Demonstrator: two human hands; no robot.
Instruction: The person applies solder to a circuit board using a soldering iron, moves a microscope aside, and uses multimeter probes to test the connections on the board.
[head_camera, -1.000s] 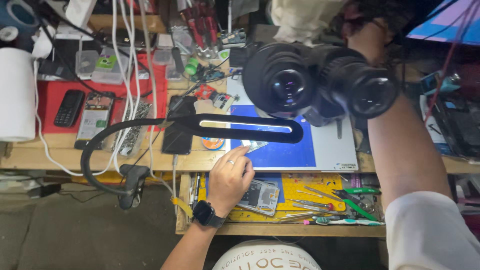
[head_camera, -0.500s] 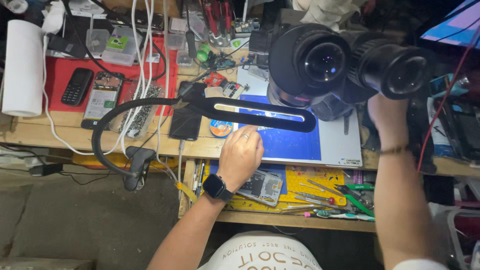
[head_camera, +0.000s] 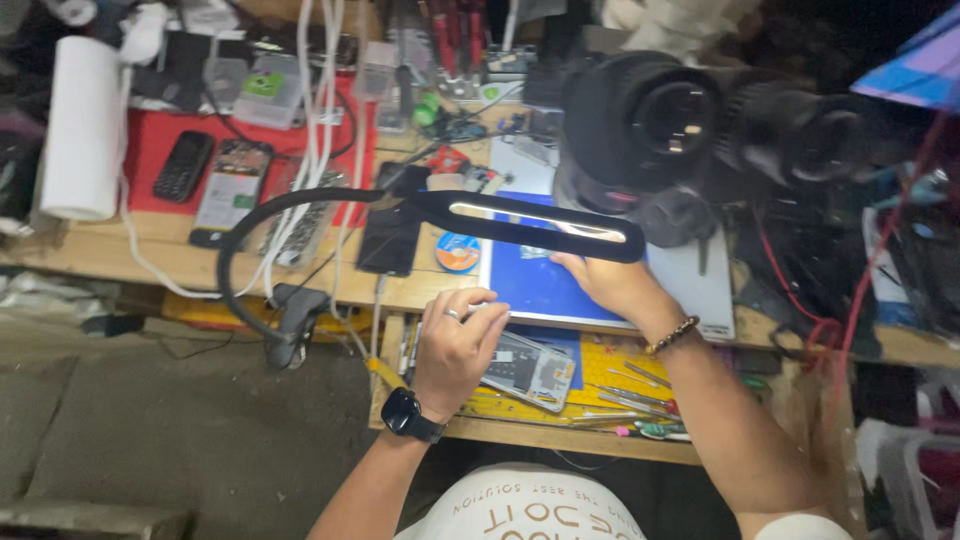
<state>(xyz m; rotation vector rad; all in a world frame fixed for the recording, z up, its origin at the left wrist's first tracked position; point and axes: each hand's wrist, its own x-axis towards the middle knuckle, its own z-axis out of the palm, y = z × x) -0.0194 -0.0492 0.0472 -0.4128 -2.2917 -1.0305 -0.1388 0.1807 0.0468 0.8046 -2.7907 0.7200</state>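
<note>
Starting at my far left, a white paper roll (head_camera: 82, 125) lies on the wooden bench (head_camera: 150, 255), beside a red mat (head_camera: 150, 150) that carries a small black keypad phone (head_camera: 184, 165) and a larger phone (head_camera: 230, 192). White cables (head_camera: 318, 120) run down over the mat. A black bendy lamp arm (head_camera: 240, 250) loops round from its clamp at the bench edge, and its long lit head (head_camera: 535, 222) hangs across the middle, above a dark phone (head_camera: 390, 240) and a small round blue tin (head_camera: 458, 252).

My left hand (head_camera: 460, 345), with a black watch on the wrist and a ring on one finger, is loosely curled at the front edge of the blue work mat (head_camera: 545, 285). The fingertips seem pinched together, but I cannot tell whether they have anything between them. Just beside it, lower down, an opened phone (head_camera: 530, 368) lies on a yellow tray (head_camera: 610, 365) along with tweezers and small tools (head_camera: 630, 400).

My right hand (head_camera: 610, 280), with a bead bracelet, rests flat on the blue work mat under the lamp head, fingers hidden by it, so their grip is unclear. Above it looms the black microscope (head_camera: 700, 140).
</note>
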